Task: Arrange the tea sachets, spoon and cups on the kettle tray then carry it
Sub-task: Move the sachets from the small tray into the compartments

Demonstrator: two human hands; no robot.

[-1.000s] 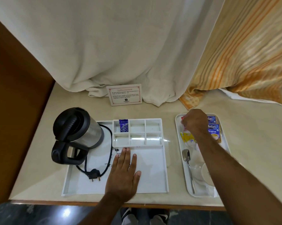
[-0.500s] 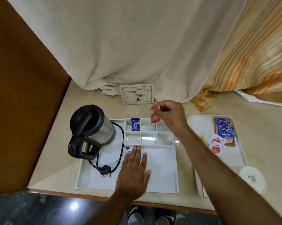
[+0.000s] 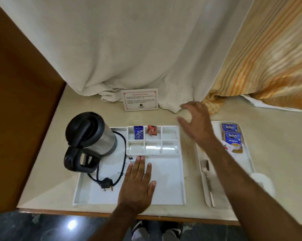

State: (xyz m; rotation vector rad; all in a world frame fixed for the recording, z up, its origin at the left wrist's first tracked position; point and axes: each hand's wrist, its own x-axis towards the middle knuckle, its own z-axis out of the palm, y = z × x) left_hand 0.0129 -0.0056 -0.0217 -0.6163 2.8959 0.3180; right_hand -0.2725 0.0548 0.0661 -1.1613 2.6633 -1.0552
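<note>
A white rectangular plastic kettle tray [image 3: 164, 185] lies on a pale beige stone counter [image 3: 94, 119], its long sides running from the near edge toward the curtains. At its far end sits a grid of six small compartments in two rows of three. In the far row, the left compartment holds a dark blue sachet [image 3: 138, 133] and the middle one a red sachet [image 3: 152, 130]; both lie with their long axes pointing away from the person, the red one tilted a little. The other four compartments hold nothing. On the tray's left side stands a steel electric kettle with a black lid and handle [image 3: 87, 141], handle toward the near-left, its black cord and plug [image 3: 106, 183] looped on the tray floor.

The left hand [image 3: 138, 186] rests flat, palm down, on the tray floor, fingers together and pointing at the compartments, gripping nothing. The right hand [image 3: 196, 121] hovers past the tray's far-right corner, fingers spread and empty.

To the right lies a narrower white serving tray [image 3: 247, 153], parallel to the kettle tray. Two blue Tetley tea sachets [image 3: 232, 136] lie at its far end. A metal spoon [image 3: 206, 178] lies along its left edge, bowl pointing away, handle toward the person. A white cup [image 3: 261, 181] shows blurred beyond the forearm.

A small printed card [image 3: 140, 100] stands against the white curtain [image 3: 129, 49].
</note>
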